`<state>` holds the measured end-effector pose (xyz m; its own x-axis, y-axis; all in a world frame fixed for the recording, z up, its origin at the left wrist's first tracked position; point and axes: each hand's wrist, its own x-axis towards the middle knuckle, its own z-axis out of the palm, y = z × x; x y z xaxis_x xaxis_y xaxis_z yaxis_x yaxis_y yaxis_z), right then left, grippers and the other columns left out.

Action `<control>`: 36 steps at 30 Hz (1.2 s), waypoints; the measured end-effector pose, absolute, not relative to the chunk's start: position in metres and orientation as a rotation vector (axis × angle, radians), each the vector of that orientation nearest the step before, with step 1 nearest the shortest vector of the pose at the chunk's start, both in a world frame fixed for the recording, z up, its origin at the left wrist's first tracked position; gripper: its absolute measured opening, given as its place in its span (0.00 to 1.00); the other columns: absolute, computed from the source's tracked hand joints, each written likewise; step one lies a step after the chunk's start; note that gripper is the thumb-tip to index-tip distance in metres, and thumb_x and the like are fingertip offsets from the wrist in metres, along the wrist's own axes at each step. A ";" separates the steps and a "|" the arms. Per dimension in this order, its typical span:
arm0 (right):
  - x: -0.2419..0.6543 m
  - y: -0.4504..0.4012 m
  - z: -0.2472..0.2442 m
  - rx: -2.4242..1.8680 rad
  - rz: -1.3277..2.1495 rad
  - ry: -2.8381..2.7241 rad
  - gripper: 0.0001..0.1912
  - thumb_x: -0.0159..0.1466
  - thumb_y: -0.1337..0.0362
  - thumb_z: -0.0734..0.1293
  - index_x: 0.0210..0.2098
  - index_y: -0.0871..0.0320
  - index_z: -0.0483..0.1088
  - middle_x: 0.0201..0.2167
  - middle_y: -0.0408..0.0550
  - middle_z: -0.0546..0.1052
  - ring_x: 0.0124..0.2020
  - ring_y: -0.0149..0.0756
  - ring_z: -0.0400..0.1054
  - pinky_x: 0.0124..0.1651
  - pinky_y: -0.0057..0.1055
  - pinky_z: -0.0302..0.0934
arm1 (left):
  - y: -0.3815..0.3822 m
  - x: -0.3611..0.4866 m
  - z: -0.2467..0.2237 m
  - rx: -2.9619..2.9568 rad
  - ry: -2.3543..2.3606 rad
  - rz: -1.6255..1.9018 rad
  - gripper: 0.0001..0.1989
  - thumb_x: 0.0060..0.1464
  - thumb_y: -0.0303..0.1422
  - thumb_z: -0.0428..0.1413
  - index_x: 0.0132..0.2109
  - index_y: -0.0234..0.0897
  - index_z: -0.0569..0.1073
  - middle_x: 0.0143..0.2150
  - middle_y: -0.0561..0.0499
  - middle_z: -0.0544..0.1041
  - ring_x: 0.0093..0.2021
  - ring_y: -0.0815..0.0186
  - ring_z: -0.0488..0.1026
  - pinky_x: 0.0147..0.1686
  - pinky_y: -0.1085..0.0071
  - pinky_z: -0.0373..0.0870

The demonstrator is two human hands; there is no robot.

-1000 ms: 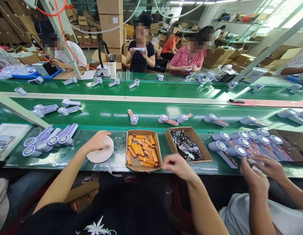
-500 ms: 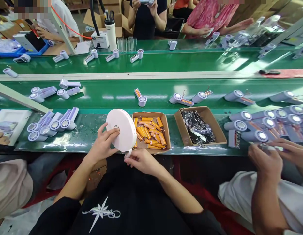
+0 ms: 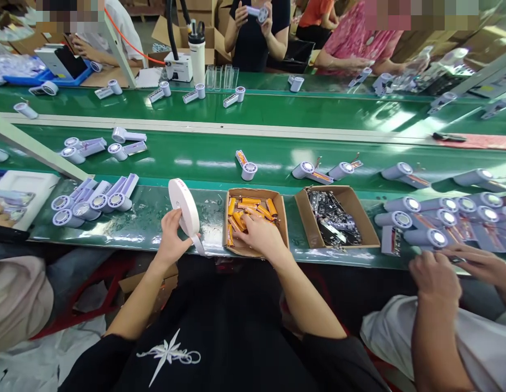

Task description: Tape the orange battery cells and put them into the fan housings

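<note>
A white roll of tape [image 3: 189,209] stands on edge in my left hand [image 3: 171,235], whose fingers are wrapped round its near side. A loose strip end hangs from the roll's bottom. My right hand [image 3: 258,234] reaches into a cardboard box [image 3: 284,226] of orange cylindrical cells [image 3: 271,207]. Its fingertips are down among the cells, and whether they grip one is hidden.
Right of the cells stands a cardboard box [image 3: 369,239] of circuit boards. White fan housings [image 3: 120,201] are grouped at the left, and more [image 3: 424,238] at the right beside a co-worker's hands [image 3: 436,275]. Other housings [image 3: 249,171] lie on the green belt [image 3: 195,152].
My right hand has left the tape end and moved right into the box of cells. The roll has turned more edge-on and shifted slightly left with my left hand.
</note>
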<state>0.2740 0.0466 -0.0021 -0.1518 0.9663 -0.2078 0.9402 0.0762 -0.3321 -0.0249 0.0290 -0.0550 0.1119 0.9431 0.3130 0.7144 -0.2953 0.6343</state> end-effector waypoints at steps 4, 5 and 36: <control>0.279 0.055 -0.021 -1.972 0.781 -2.133 0.15 0.70 0.55 0.69 0.50 0.59 0.77 0.47 0.59 0.83 0.48 0.51 0.79 0.51 0.41 0.71 | 0.030 -0.024 -0.051 2.208 1.652 0.951 0.45 0.54 0.39 0.69 0.73 0.49 0.56 0.69 0.39 0.65 0.72 0.45 0.59 0.62 0.48 0.73; 0.285 0.055 -0.025 -1.905 0.892 -2.001 0.15 0.70 0.55 0.70 0.50 0.58 0.77 0.44 0.57 0.84 0.46 0.49 0.79 0.51 0.40 0.72 | 0.031 -0.025 -0.050 2.223 1.653 0.953 0.46 0.54 0.38 0.69 0.73 0.49 0.55 0.69 0.39 0.65 0.72 0.45 0.59 0.63 0.47 0.72; 0.289 -0.014 0.017 -0.787 1.205 -0.843 0.14 0.67 0.58 0.75 0.44 0.47 0.66 0.46 0.42 0.81 0.36 0.35 0.79 0.41 0.39 0.77 | 0.018 0.010 -0.018 2.776 1.321 0.723 0.35 0.52 0.25 0.64 0.67 0.39 0.71 0.60 0.42 0.77 0.64 0.43 0.59 0.64 0.49 0.65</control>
